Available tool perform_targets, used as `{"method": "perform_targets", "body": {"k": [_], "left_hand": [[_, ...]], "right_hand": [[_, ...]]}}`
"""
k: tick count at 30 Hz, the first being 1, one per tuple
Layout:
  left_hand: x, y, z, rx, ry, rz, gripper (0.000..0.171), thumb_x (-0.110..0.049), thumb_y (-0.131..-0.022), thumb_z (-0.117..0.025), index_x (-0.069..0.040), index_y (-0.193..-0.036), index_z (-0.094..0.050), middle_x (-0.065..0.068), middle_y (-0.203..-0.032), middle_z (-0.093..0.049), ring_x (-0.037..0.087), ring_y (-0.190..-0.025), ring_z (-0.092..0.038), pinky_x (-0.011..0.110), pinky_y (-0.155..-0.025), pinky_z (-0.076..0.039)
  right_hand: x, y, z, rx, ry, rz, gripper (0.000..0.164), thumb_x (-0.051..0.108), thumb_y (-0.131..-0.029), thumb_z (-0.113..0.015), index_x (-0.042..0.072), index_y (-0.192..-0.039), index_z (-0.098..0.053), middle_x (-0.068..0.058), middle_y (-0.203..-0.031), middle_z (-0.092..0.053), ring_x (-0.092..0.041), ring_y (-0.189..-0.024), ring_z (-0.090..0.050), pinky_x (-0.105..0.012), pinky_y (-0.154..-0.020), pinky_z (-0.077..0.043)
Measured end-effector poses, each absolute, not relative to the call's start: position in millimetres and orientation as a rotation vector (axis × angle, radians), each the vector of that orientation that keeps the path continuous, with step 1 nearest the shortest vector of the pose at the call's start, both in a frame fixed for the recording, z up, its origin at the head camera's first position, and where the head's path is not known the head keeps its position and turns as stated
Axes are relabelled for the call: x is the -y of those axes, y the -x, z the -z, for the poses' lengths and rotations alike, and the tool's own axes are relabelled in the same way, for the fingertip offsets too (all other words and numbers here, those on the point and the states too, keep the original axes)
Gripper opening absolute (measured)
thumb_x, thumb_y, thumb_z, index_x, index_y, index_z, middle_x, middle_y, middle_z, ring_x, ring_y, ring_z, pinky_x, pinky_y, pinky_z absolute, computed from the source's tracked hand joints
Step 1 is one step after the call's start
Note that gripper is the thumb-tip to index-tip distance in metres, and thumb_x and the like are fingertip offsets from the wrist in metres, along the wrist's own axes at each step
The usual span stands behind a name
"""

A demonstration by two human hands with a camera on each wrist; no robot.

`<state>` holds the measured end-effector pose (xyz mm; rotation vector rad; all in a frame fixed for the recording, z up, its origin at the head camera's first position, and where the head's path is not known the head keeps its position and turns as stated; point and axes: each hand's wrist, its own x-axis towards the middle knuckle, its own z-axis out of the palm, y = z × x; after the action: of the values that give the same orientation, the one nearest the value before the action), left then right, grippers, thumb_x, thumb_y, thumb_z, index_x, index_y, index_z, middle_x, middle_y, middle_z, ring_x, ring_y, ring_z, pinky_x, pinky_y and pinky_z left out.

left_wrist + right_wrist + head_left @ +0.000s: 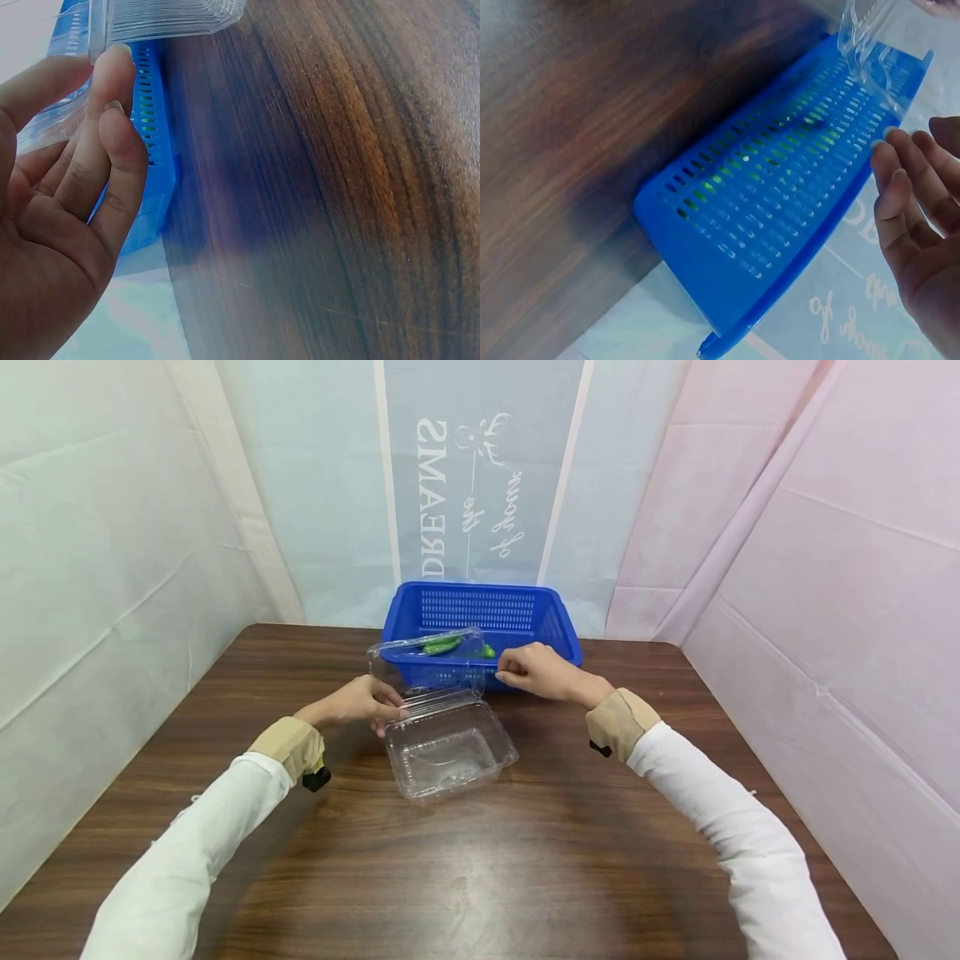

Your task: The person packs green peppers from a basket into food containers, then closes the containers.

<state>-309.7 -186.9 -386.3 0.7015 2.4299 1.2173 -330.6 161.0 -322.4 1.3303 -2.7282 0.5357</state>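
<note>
A clear plastic clamshell container [452, 760] stands over the table with its lid [427, 664] raised toward the blue basket [558, 631]. My left hand [367, 703] pinches the container's left edge near the hinge; in the left wrist view, the thumb and fingers of that hand [75, 165] meet at the plastic rim [97, 30]. Just over the basket's front rim is my right hand [538, 672], its fingers loosely bent and nothing visible in them. The right wrist view has this hand [922, 195] beside the basket rim, close to the clear lid [866, 52].
Long green vegetables [442, 646] lie in the basket, partly seen through the lid, with another green piece [488, 652] near its front wall. The brown wooden table [465, 877] is enclosed by hanging cloth at the back [337, 485] and sides.
</note>
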Motion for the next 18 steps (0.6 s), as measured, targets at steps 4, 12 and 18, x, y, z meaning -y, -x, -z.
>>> {"method": "perform_targets", "body": {"k": [4, 12, 18], "left_hand": [[186.3, 310.1, 385.3, -2.418, -0.703, -1.225, 0.029, -0.017, -0.092, -0.073, 0.007, -0.108, -0.07, 0.011, -0.078, -0.072, 0.021, -0.058, -0.067, 0.049, -0.067, -0.059], [183.0, 311.4, 386.4, -2.415, -0.712, -1.233, 0.029, -0.015, -0.092, -0.073, 0.009, -0.109, -0.07, 0.012, -0.08, -0.072, 0.022, -0.057, -0.067, 0.04, -0.062, -0.059], [186.7, 309.9, 384.5, -2.418, -0.705, -1.225, 0.03, -0.016, -0.092, -0.073, 0.009, -0.109, -0.07, 0.015, -0.083, -0.072, 0.022, -0.058, -0.067, 0.05, -0.066, -0.058]], "right_hand": [[-159.9, 339.1, 316.7, 2.731, -1.269, -0.533, 0.009, 0.013, -0.098, -0.063, 0.006, -0.101, -0.069, -0.001, -0.081, -0.065, -0.013, -0.066, -0.057, -0.033, -0.063, -0.049], [-162.9, 354.9, 311.5, 2.689, -1.183, -0.473, 0.013, 0.009, -0.096, -0.066, 0.002, -0.105, -0.071, -0.01, -0.097, -0.065, -0.023, -0.087, -0.062, -0.039, -0.077, -0.053], [-160.9, 376.6, 313.5, 2.716, -1.123, -0.463, 0.016, 0.009, -0.098, -0.062, 0.002, -0.109, -0.072, -0.013, -0.103, -0.067, -0.026, -0.092, -0.063, -0.041, -0.079, -0.053]]}}
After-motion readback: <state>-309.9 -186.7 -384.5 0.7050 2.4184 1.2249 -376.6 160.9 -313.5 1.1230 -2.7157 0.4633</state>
